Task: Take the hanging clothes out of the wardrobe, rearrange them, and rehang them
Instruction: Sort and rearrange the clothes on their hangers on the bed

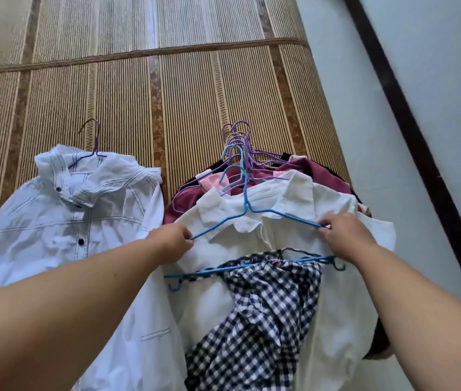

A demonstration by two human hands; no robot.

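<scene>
Both hands are on the blue wire hanger (247, 204). Left hand (171, 244) has its fingers curled, pinching the hanger's left arm tip. Right hand (345, 235) has its fingers curled over the right tip, pressing into the shoulder fabric there. The hanger lies across the collar of the white collared shirt (288, 201), hook pointing away from the person.

The shirt sits on top of the clothes pile (319, 170), which is maroon, pink and dark pieces with a bunch of purple hangers (240, 136) and two teal hangers (233, 165) fanned out above it. A navy gingham garment (266, 306) on a second blue hanger (223, 270) lies over the shirt's lower front.

Just left of the pile is a white shirt with dark stitching (54, 221), laid flat on its own purple hanger (95, 148). Everything is on a bamboo mat (167, 80), with a pale surface (393, 136) at right.
</scene>
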